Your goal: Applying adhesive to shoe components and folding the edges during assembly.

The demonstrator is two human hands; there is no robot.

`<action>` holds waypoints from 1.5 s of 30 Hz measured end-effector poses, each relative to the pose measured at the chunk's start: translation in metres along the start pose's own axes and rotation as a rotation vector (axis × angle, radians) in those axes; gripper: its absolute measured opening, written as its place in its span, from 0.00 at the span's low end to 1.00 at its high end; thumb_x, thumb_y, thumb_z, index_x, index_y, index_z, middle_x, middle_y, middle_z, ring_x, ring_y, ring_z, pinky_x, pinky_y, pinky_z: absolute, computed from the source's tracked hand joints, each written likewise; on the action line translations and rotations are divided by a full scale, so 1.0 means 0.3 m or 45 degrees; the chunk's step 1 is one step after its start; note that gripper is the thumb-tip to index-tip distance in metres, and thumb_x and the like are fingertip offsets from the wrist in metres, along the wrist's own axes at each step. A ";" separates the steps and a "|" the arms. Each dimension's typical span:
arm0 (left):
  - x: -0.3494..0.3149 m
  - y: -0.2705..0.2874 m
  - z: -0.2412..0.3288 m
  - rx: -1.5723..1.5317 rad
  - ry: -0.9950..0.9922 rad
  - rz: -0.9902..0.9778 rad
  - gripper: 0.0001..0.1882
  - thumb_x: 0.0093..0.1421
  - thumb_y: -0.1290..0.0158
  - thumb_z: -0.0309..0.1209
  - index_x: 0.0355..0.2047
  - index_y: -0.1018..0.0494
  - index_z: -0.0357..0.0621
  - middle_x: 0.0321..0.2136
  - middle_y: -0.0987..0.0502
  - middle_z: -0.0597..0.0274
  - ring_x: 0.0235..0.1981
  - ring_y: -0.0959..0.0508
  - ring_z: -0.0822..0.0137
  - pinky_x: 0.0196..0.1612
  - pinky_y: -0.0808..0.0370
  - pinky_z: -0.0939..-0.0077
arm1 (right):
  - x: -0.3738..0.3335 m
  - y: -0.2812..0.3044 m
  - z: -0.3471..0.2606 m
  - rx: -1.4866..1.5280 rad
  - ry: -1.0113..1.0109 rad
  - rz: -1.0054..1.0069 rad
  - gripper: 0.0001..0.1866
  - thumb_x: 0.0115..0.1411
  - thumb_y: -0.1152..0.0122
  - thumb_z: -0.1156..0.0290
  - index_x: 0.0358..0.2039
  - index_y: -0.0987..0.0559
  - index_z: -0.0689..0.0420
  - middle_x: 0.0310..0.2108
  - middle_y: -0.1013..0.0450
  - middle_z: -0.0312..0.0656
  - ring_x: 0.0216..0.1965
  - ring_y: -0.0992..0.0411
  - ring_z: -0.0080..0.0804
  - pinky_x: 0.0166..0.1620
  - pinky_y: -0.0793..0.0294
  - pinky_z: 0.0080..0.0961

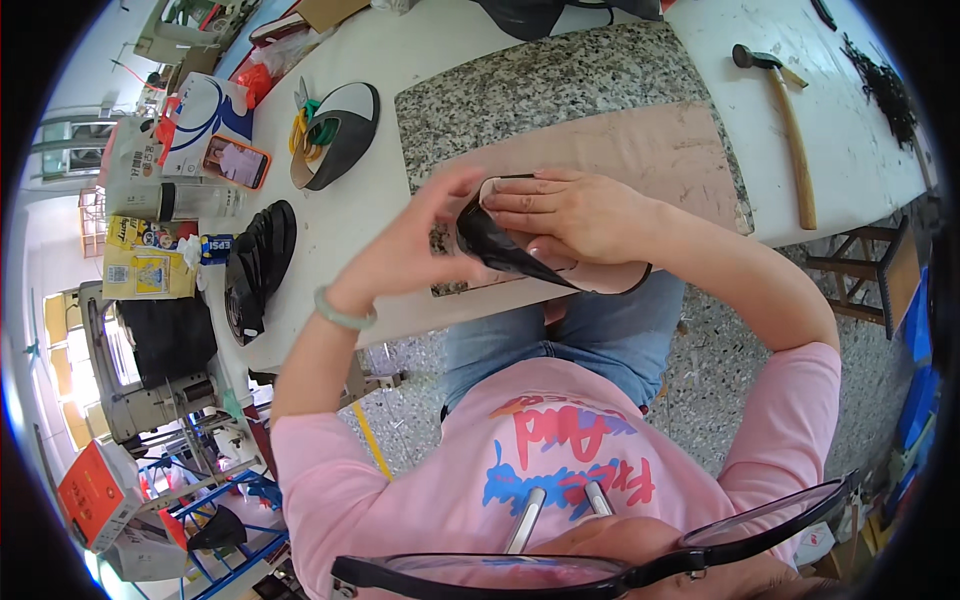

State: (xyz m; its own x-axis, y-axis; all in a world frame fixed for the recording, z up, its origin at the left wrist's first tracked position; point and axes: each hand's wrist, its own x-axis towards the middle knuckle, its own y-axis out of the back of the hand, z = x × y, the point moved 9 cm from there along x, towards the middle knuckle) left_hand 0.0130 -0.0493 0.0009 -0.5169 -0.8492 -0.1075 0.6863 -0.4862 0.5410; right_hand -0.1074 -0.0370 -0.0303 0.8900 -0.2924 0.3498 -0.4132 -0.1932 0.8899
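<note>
The slipper strap [497, 247] looks glossy black, the hammer handle [793, 150] smooth wood.

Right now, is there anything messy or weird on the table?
Yes, a bit: loose black scraps lie heaped at the table's far right, beyond the wooden-handled hammer. They look messy because they're tangled and uncontained. I can't tell what they are.

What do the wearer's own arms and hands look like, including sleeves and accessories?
Pink sleeves end near the elbows, with bare forearms below. A smooth, pale green bangle circles the left wrist. The left hand, slightly blurred, and right hand are both ungloved.
</note>
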 end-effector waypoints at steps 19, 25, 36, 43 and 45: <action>0.081 0.133 -0.141 0.644 -0.348 0.716 0.19 0.44 0.47 0.20 0.39 0.22 0.39 0.30 0.23 0.49 0.33 0.23 0.49 0.38 0.25 0.67 | 0.088 -0.075 -0.021 0.268 -0.150 0.263 0.13 0.56 0.42 0.69 0.41 0.23 0.60 0.42 0.26 0.45 0.44 0.27 0.37 0.51 0.30 0.34; 0.098 0.178 -0.218 0.194 0.078 0.531 0.14 0.46 0.39 0.29 0.36 0.20 0.41 0.30 0.19 0.53 0.31 0.20 0.61 0.37 0.25 0.72 | 0.194 0.032 -0.011 0.135 -0.181 0.500 0.14 0.55 0.39 0.76 0.43 0.24 0.61 0.36 0.28 0.42 0.39 0.29 0.36 0.43 0.29 0.29; -0.061 0.175 -0.101 -0.239 -0.167 0.789 0.16 0.51 0.48 0.13 0.41 0.24 0.36 0.35 0.20 0.59 0.35 0.21 0.71 0.43 0.24 0.75 | 0.192 -0.001 0.242 0.808 -0.817 0.596 0.12 0.56 0.47 0.77 0.41 0.23 0.55 0.33 0.25 0.42 0.32 0.28 0.29 0.37 0.30 0.20; -0.059 0.058 -0.051 -1.307 -0.013 0.364 0.12 0.65 0.50 0.34 0.42 0.26 0.38 0.35 0.23 0.65 0.36 0.24 0.74 0.41 0.26 0.77 | 0.201 0.380 -0.084 0.125 -0.225 0.940 0.17 0.45 0.45 0.88 0.38 0.24 0.63 0.36 0.25 0.47 0.35 0.26 0.45 0.38 0.28 0.27; -0.072 0.055 0.041 -1.616 -0.216 0.447 0.14 0.66 0.51 0.38 0.42 0.27 0.39 0.36 0.24 0.67 0.35 0.25 0.76 0.41 0.28 0.80 | 0.245 0.417 -0.233 -0.197 0.213 0.923 0.18 0.44 0.45 0.88 0.39 0.24 0.65 0.38 0.25 0.47 0.36 0.26 0.48 0.39 0.29 0.27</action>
State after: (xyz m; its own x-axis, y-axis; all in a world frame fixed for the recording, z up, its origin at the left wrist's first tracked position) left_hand 0.0291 -0.0365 0.0224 -0.2089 -0.9774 0.0317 0.7464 -0.1803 -0.6406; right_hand -0.0802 -0.0172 0.1272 0.4284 -0.1476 0.8915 -0.8851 0.1302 0.4469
